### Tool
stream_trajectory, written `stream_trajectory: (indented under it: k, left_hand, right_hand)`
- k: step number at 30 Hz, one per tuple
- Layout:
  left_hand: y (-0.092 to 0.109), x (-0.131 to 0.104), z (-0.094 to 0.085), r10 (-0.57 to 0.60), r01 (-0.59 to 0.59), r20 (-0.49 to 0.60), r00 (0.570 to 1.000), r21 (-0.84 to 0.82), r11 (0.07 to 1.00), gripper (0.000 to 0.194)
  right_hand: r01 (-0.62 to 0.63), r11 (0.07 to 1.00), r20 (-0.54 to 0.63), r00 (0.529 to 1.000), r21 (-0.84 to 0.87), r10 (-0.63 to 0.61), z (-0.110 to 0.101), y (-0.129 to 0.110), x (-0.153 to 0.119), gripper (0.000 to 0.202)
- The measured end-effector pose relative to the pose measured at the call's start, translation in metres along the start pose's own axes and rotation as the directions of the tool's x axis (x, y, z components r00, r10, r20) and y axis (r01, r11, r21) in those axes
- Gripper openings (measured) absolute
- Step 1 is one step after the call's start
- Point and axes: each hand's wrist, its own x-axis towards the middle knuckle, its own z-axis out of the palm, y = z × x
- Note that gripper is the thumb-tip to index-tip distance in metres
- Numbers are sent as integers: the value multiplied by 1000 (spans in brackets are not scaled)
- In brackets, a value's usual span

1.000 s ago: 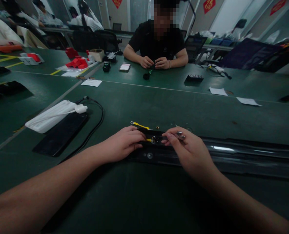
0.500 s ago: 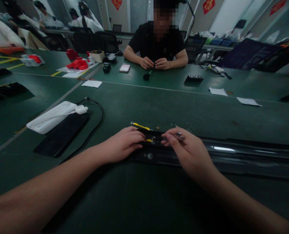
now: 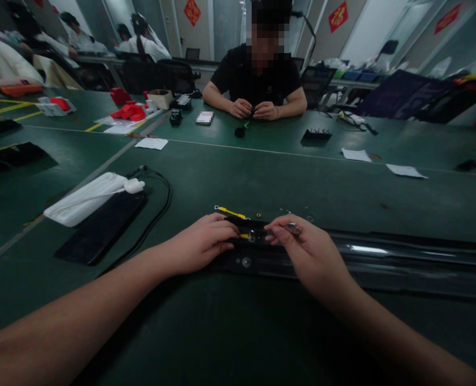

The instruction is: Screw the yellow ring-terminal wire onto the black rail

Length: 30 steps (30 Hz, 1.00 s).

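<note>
Close work at the round fitting [image 3: 251,235] seemed in hand — the right hand [image 3: 312,249]'s fingers pinched a metal tool [image 3: 294,228] beside it; the left hand [image 3: 203,241]'s curled by a yellow lead [image 3: 243,236], any grip hidden. The long black housing [image 3: 402,269] lay on the worktop [image 3: 206,169], calling next for steadiness.

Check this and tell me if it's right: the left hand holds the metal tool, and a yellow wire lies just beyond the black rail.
Wrong hand. The head view shows the metal tool in the right hand, not the left hand. A yellow wire lies just beyond the black rail.
</note>
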Motion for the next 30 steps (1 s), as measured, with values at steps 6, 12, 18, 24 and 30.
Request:
stream_trajectory:
  k: [6, 12, 18, 24, 30]
  left_hand:
    - [0, 0, 0, -7, 7, 11, 1000, 0, 1000, 17]
    - [0, 0, -1, -5, 5, 5, 1000, -6, 1000, 17]
    - [0, 0, -1, -10, 10, 13, 1000, -6, 1000, 16]
    - [-1, 0, 0, -9, 9, 5, 1000, -11, 1000, 17]
    - [0, 0, 0, -10, 10, 3, 1000, -5, 1000, 17]
  right_hand:
    - [-28, 998, -8, 1000, 50, 29, 1, 2, 0, 14]
    - [-45, 997, -18, 999, 67, 46, 2, 2, 0, 16]
    - [-44, 997, -48, 998, 65, 47, 2, 1, -1, 19]
    - [-42, 997, -67, 997, 66, 47, 2, 1, 0, 19]
    - [-48, 997, -70, 996, 64, 53, 3, 3, -1, 20]
